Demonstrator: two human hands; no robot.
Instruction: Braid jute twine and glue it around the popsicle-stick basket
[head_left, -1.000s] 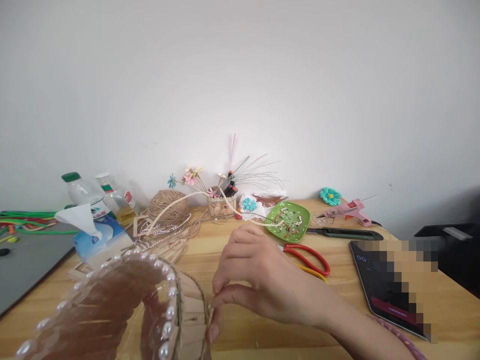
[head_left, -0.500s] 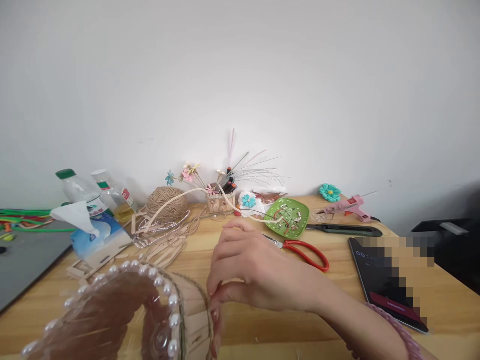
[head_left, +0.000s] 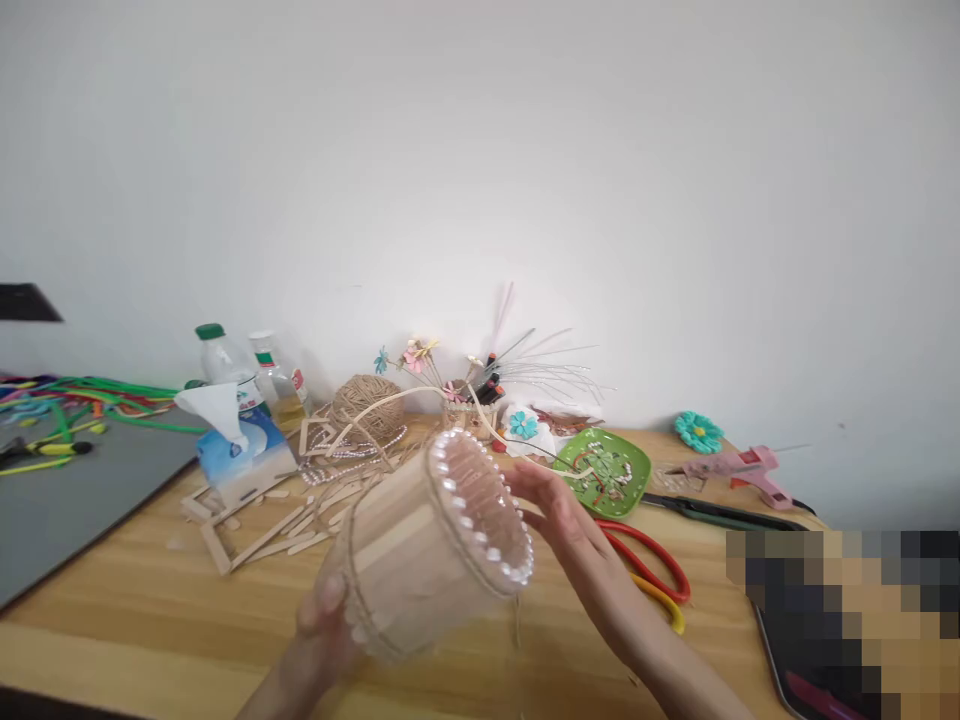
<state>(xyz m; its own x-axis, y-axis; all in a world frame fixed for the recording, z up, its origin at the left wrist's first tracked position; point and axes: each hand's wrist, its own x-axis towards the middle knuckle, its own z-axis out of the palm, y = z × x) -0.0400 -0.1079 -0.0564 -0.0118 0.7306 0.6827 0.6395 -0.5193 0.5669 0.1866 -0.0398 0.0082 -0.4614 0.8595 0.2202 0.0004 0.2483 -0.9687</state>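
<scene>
A round pot [head_left: 412, 560] covered in upright wooden craft sticks is lifted above the table, tilted with its mouth to the right. White beads [head_left: 491, 555] line its rim, and twine runs round both ends. At its lower left end, my left hand [head_left: 322, 610] grips it, slightly blurred. My right hand [head_left: 566, 525] is beside the far right of the rim with fingers stretched out; whether the fingertips touch the beads I cannot tell. A loose strand of twine [head_left: 517, 622] hangs below the rim.
Behind are a twine ball [head_left: 367, 405], a flower holder [head_left: 474, 415] and a green dish [head_left: 604, 472]. Red-handled pliers [head_left: 652, 565], a pink glue gun [head_left: 750, 470] and a phone [head_left: 806, 640] lie right. Left are a tissue pack [head_left: 246, 455], bottles [head_left: 225, 360] and loose craft sticks [head_left: 270, 535].
The pot has moved right and turned, so its outer side now shows. My left hand has come into view, and my right hand has shifted right, its fingers straighter. The camera view has swung left.
</scene>
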